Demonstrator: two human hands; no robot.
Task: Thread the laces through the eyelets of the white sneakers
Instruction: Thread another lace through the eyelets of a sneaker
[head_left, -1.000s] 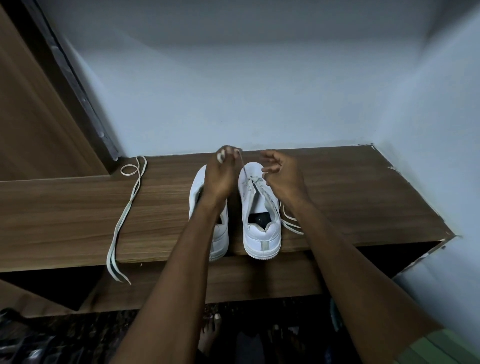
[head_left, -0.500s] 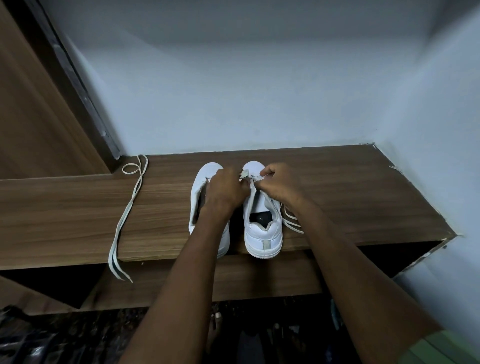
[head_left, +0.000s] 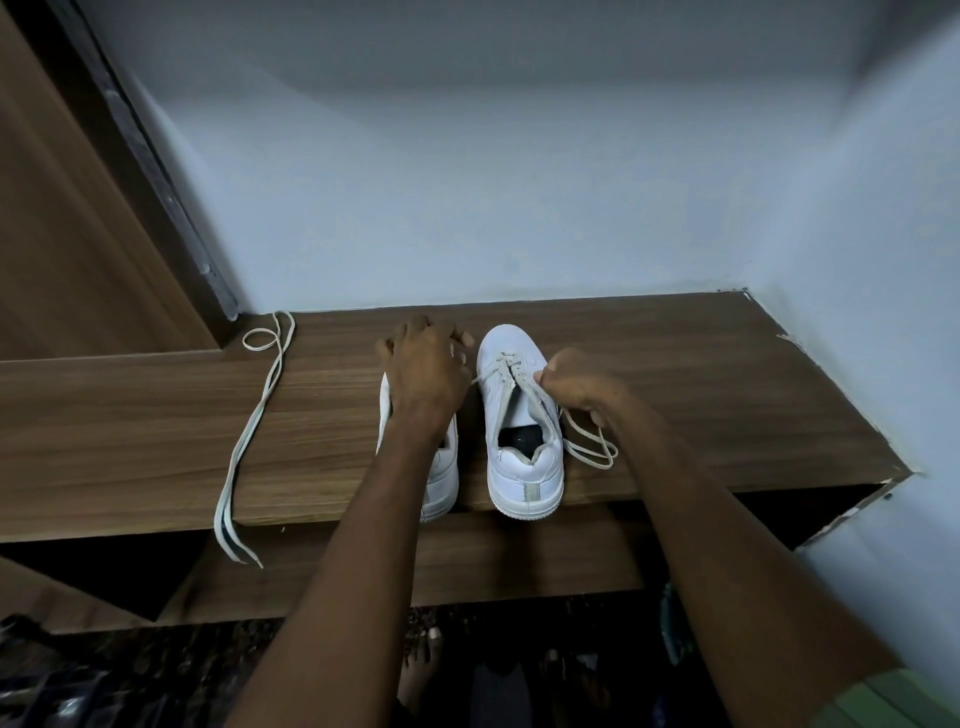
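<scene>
Two white low-top sneakers stand side by side on a brown wood-grain shelf (head_left: 675, 374), toes toward the pale blue wall (head_left: 519, 182), heels at the shelf's front edge.

Head view, places given from the right white sneaker (head_left: 522, 415). This shoe is upright with its opening showing a dark insole. A white flat lace (head_left: 506, 364) crosses its lowest eyelets near the toe; the lace's free length runs off the shoe's right side and lies in loose loops (head_left: 592, 447) on the shelf, just beside the heel.

The right hand (head_left: 576, 384) sits just right of this sneaker, touching its right eyelet row. Its fingers are curled, with thumb and forefinger pinching the lace at the eyelet edge.

The left white sneaker (head_left: 441, 467) stands just left of the right one, apart by a narrow dark gap. Most of it is hidden under the left hand (head_left: 423, 374), so whether it carries any lace I cannot tell. The left hand rests palm-down over that shoe's forefoot, fingers loosely spread and bent over the toe; whether they grip the shoe or merely rest on it I cannot tell.

A second loose white lace (head_left: 260, 415) lies well to the left of both sneakers, looped at its far end near the brown wooden door frame (head_left: 104, 234), its two tips hanging over the shelf's front edge.

Below the shelf, a bare foot (head_left: 421, 670) shows on a dark patterned floor.
</scene>
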